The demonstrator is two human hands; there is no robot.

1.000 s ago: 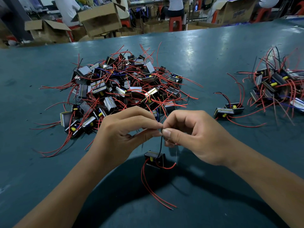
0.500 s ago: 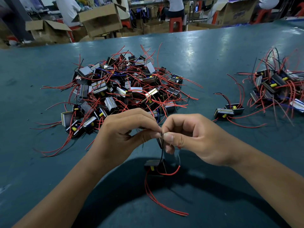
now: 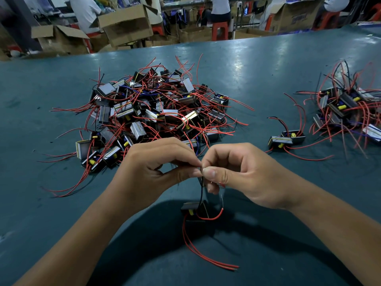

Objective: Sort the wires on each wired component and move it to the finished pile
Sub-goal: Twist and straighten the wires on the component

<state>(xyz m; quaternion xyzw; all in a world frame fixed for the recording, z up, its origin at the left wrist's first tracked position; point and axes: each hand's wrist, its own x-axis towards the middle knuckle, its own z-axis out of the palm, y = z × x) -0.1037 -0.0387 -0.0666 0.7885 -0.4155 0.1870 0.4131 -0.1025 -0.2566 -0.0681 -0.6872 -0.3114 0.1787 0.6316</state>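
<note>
Both hands, left (image 3: 156, 170) and right (image 3: 243, 174), pinched the thin black wire (image 3: 201, 193); the small black wired component (image 3: 194, 209) dangled, seemingly light, its leads limp.

The tabletop (image 3: 268, 65) is coloured a dull teal, with pale glare patches. The hanging component (image 3: 193, 209) is seen as black with a small yellow part; a black wire (image 3: 201, 193) and red wires (image 3: 198, 254) are carried by it. The large pile (image 3: 156, 112) is made up of black and grey-silver blocks, yellow accents and red wires. Brown cardboard boxes (image 3: 125, 23) are seen behind.
</note>
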